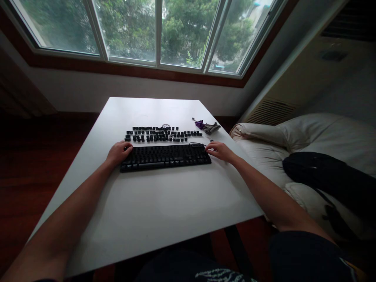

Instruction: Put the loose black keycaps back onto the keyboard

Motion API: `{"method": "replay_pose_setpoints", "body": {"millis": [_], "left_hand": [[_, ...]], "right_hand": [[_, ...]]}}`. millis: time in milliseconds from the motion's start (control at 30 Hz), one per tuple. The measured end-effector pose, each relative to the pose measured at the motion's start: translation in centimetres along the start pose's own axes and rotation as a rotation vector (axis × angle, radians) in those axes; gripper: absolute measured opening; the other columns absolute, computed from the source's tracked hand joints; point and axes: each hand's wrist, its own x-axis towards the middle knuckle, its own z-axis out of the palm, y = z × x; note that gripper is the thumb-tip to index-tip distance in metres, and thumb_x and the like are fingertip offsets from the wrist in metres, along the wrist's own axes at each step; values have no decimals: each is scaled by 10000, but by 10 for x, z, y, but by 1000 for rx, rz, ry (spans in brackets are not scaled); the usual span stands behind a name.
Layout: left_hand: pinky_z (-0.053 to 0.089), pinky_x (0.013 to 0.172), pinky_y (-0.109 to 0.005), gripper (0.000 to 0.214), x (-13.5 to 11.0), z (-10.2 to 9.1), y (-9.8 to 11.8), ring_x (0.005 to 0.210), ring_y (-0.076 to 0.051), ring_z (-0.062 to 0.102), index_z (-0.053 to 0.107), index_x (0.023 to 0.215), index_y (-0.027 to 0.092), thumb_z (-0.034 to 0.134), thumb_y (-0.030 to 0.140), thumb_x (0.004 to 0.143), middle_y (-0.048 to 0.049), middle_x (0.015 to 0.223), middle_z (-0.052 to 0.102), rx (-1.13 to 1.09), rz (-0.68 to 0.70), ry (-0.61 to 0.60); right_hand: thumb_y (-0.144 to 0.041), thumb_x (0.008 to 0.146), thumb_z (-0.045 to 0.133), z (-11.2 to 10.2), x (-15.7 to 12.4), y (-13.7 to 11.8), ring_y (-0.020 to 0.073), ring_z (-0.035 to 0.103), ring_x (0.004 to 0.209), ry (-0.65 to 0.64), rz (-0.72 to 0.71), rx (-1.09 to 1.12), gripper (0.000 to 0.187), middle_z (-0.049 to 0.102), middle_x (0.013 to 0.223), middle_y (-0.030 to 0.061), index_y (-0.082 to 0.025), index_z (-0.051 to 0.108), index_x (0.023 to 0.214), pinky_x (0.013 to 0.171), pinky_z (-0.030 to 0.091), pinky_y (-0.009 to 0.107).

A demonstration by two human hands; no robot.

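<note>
Dark-sleeved arms (270, 192) flank the black keyboard (166, 158) on the desk (164, 207); its long axis runs from curled left hand (119, 152) to narrowed right hand (219, 150), one per end. Grip cannot be determined.

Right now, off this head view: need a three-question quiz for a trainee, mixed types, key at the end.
1. True or false: the keyboard lies between the left hand and the right hand.

2. Where do the loose keycaps lie?
A) on the sofa
B) on the white table, beyond the keyboard
C) on the floor

3. Fill in the blank, left or right: in this view, the purple item lies nearer the table's ____ edge.

Key: 1. True. 2. B. 3. Right.
</note>
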Motion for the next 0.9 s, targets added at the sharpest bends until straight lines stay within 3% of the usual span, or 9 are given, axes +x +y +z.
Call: {"method": "replay_pose_setpoints", "body": {"millis": [133,433,633,900], "left_hand": [[460,888,-354,328,-2,-1,4,1005,-255,599,713,970,219,481,439,898,-75,1042,678,14,-2,-1],[461,882,-354,333,-4,-6,6,1006,-252,602,705,977,218,468,444,914,-74,1046,675,8,13,-10],[458,870,-355,325,-1,-3,1,1000,-250,600,706,983,219,473,435,917,-70,1046,672,1,16,-7],[463,874,-358,333,-1,-4,1,1005,-255,598,714,985,221,473,439,914,-73,1047,673,4,0,-8]], "right_hand": [[-341,892,619,2,-6,-3,220,635,872,69,-57,-31,164,698,977,70,-245,751,888,736,525,326],[-283,866,630,-1,-1,-18,223,630,900,50,-93,25,141,680,1032,66,-253,734,956,744,541,340],[-317,887,649,18,5,-15,260,611,990,122,-100,-14,131,673,1043,78,-256,719,980,900,501,429],[-375,934,604,42,30,-19,240,611,843,230,7,7,179,696,870,61,-234,714,919,811,487,401]]}}
